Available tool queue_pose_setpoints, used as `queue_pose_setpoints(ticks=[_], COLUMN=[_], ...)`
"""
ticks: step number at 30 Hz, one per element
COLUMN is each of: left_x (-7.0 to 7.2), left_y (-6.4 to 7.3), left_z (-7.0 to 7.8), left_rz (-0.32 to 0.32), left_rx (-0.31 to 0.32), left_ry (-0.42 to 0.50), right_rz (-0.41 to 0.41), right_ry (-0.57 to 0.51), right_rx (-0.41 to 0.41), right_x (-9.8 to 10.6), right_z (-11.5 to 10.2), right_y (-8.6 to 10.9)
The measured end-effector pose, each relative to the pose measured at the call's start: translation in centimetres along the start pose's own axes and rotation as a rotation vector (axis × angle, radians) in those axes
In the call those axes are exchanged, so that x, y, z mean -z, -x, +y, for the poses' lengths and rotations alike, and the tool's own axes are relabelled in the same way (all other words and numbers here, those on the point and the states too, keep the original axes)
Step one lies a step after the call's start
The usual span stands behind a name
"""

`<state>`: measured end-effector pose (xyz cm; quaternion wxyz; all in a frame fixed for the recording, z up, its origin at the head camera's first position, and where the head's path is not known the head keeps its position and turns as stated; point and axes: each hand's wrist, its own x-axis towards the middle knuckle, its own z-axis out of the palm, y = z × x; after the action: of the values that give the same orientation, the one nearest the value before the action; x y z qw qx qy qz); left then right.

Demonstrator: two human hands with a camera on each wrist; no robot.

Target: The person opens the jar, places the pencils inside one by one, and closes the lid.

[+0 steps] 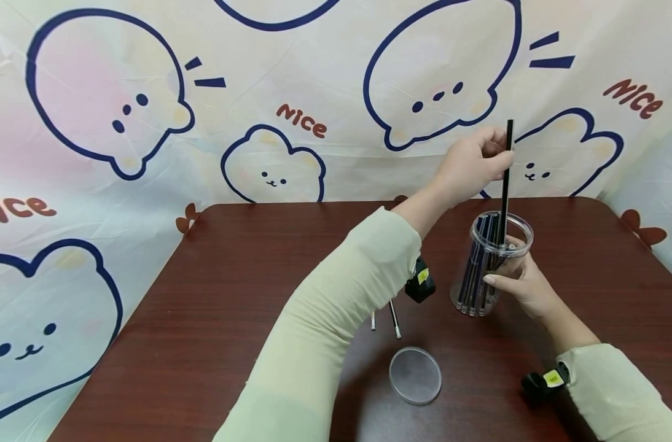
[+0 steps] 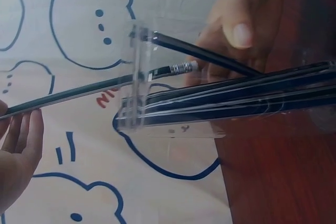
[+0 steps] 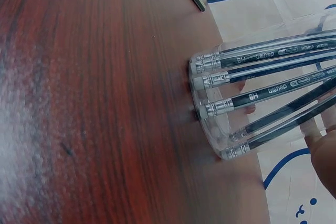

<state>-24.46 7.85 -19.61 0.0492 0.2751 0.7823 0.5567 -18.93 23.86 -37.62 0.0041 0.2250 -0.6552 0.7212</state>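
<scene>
My left hand (image 1: 471, 162) pinches a dark pencil (image 1: 508, 147) near its top, above a clear plastic jar (image 1: 526, 232). The pencil points down with its white eraser end lowest. In the left wrist view that eraser (image 2: 194, 65) is inside the jar's mouth. My right hand (image 1: 526, 283) grips the jar from its right side, thumb toward the front. Several dark pencils (image 3: 268, 92) stand inside, their metal-banded eraser ends at the jar's base. Part of my right hand's fingers is hidden behind the jar.
A round translucent lid (image 1: 415, 376) lies on the brown table (image 1: 231, 319) in front of the jar. Two pencils (image 1: 395, 319) lie left of it, partly hidden by my left sleeve (image 1: 325, 313). A printed cloth (image 1: 247, 80) hangs behind the table.
</scene>
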Motion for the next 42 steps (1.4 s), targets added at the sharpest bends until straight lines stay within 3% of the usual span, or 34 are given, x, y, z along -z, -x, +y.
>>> queue_pose_setpoints(ticks=[6,15,27,42], left_x=[-0.9,-1.4,-2.1,-2.6], left_y=[-1.0,-1.1,-1.1,-1.2], left_z=[-1.6,-2.7,-3.6,-4.7], left_rz=[-0.032,-0.062,-0.184,-0.263], left_rx=[-0.019,-0.046,-0.159,-0.173], left_ry=[-0.057,-0.194,-0.296,-0.259], right_rz=[0.014,0.026,0.029,0.012], right_ry=[0.000,0.042,0.006,-0.005], right_rx=[-0.018,-0.036,-0.019,0.025], right_x=[0.0,0.2,0.0,0.1], right_z=[-0.1,-0.1,0.1,0.2], right_y=[-0.1,-0.2,-0.1,-0.3])
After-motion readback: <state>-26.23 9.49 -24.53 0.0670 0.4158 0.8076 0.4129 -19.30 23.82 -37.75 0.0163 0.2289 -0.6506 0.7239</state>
